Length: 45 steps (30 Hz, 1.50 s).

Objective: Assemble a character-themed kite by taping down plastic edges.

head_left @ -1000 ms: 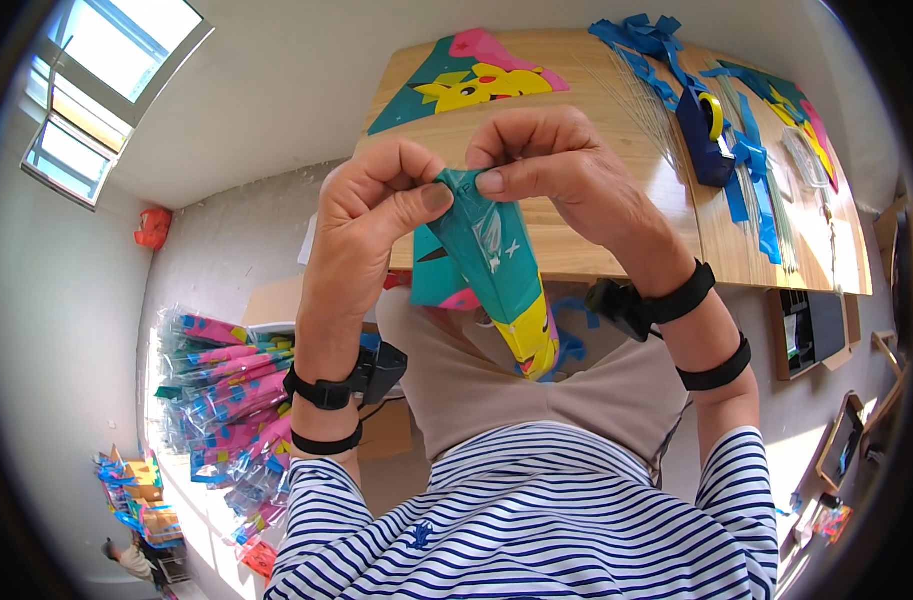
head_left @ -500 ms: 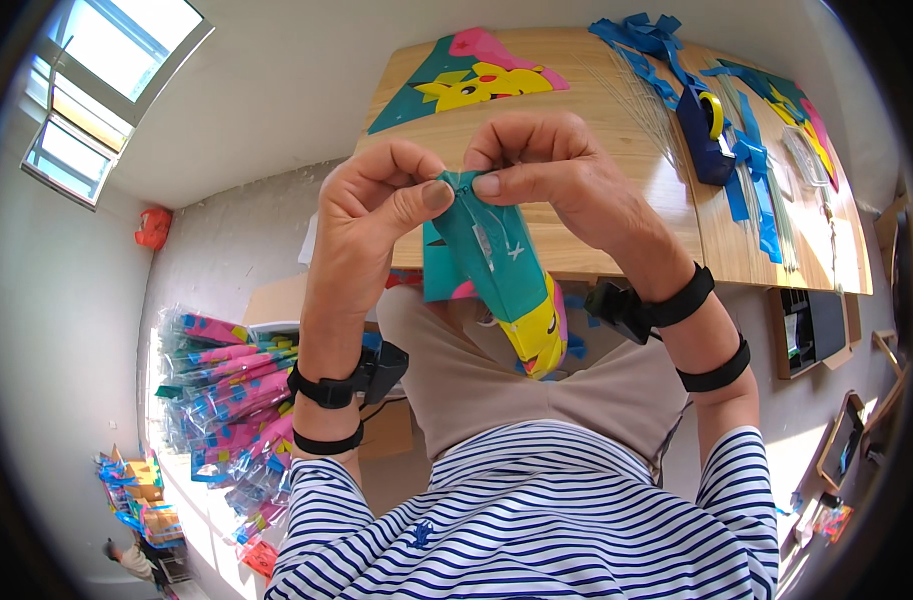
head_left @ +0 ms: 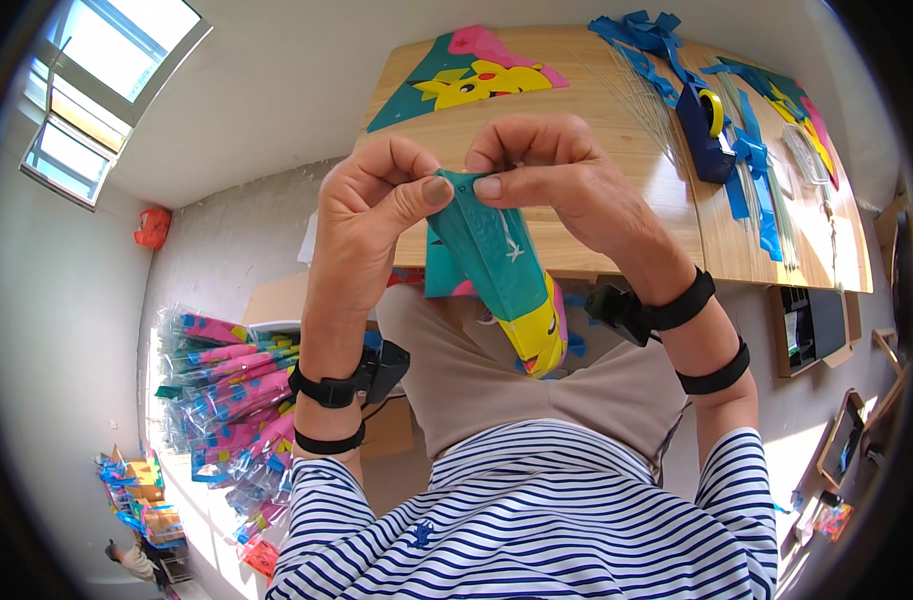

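Left of the wooden table (head_left: 572,242) lies a pile of plastic-wrapped printed bundles (head_left: 232,390). On the table's far left area lies a flat teal, pink and yellow sheet (head_left: 477,85). At the table's near edge hangs the folded teal-and-yellow piece (head_left: 492,260), its upper end pinched between thumb and fingers by the left hand (head_left: 375,195) and the right hand (head_left: 567,172). On the table's right section stands a blue tape dispenser (head_left: 704,135).

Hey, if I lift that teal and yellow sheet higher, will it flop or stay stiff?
The teal and yellow sheet will probably flop, since it looks thin and hangs creased from the left hand and right hand. It's likely light, as mere pinches at its top edge seem to hold it.
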Available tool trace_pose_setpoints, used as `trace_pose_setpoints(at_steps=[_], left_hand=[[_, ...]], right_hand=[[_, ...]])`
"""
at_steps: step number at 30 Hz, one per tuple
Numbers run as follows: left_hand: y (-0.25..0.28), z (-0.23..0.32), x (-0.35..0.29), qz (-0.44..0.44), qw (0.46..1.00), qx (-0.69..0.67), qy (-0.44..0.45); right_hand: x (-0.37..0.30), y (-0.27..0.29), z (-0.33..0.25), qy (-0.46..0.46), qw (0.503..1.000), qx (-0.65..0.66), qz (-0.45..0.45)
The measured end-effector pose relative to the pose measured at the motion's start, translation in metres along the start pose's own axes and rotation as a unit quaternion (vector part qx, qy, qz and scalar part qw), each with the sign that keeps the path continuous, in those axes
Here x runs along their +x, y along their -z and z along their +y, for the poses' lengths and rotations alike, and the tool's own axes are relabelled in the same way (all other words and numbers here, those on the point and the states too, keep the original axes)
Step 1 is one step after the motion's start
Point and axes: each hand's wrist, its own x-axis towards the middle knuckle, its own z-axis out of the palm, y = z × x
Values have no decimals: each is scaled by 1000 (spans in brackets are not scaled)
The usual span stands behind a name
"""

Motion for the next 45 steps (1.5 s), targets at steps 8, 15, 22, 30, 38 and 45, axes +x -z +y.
trace_pose_setpoints(at_steps=[8, 15, 22, 30, 38, 45], left_hand=[[-4, -3, 2, -9, 998, -54, 8], [0, -12, 4, -60, 989, -133, 8], [5, -14, 3, -42, 992, -116, 4], [5, -14, 1, -44, 991, -123, 7], [5, -16, 1, -54, 991, -125, -3], [-1, -6, -1, -45, 997, -59, -2]], right_hand=[[-1, -3, 1, 6, 999, -18, 26], [-1, -4, 1, -11, 1000, 5, 9], [-1, -3, 3, -4, 1000, -20, 16], [0, -5, 4, -20, 1000, -17, 17], [4, -5, 7, -26, 1000, -14, 1], [5, -2, 16, -15, 1000, -16, 6]])
